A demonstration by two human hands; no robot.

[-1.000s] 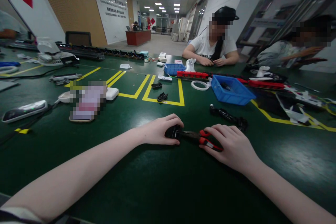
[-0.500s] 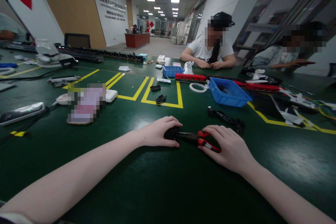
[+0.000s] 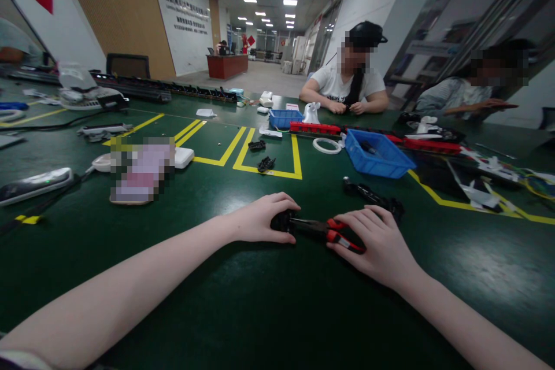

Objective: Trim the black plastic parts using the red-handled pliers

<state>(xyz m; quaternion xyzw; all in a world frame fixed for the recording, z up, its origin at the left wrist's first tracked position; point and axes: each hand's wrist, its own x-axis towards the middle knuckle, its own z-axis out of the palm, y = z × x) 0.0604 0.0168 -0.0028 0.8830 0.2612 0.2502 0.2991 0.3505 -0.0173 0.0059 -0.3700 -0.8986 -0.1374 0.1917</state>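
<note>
On the green table [image 3: 277, 300], my left hand [image 3: 266, 219] is closed round a small black part [image 3: 281, 221], its thumb below and fingers above; much of the part is hidden. My right hand [image 3: 375, 243] grips the red and black handles of long-nose pliers [image 3: 318, 228]. The pliers' jaws point left and meet the black part's right side; whether they clamp it I cannot tell. Beyond my right hand lies a long black jointed piece [image 3: 373, 193]. Two small black parts [image 3: 266, 164] rest farther off, inside a yellow taped outline.
A blue bin [image 3: 377, 156] stands at the right, a smaller blue bin [image 3: 284, 118] behind it. A white ring [image 3: 326, 145] lies between. At the left are a phone [image 3: 145, 173] and a white box [image 3: 184, 157]. Across the table sits a person [image 3: 347, 89]; another is farther right.
The pliers and both hands stay almost in place. A finger of my right hand has lifted slightly off the others.
</note>
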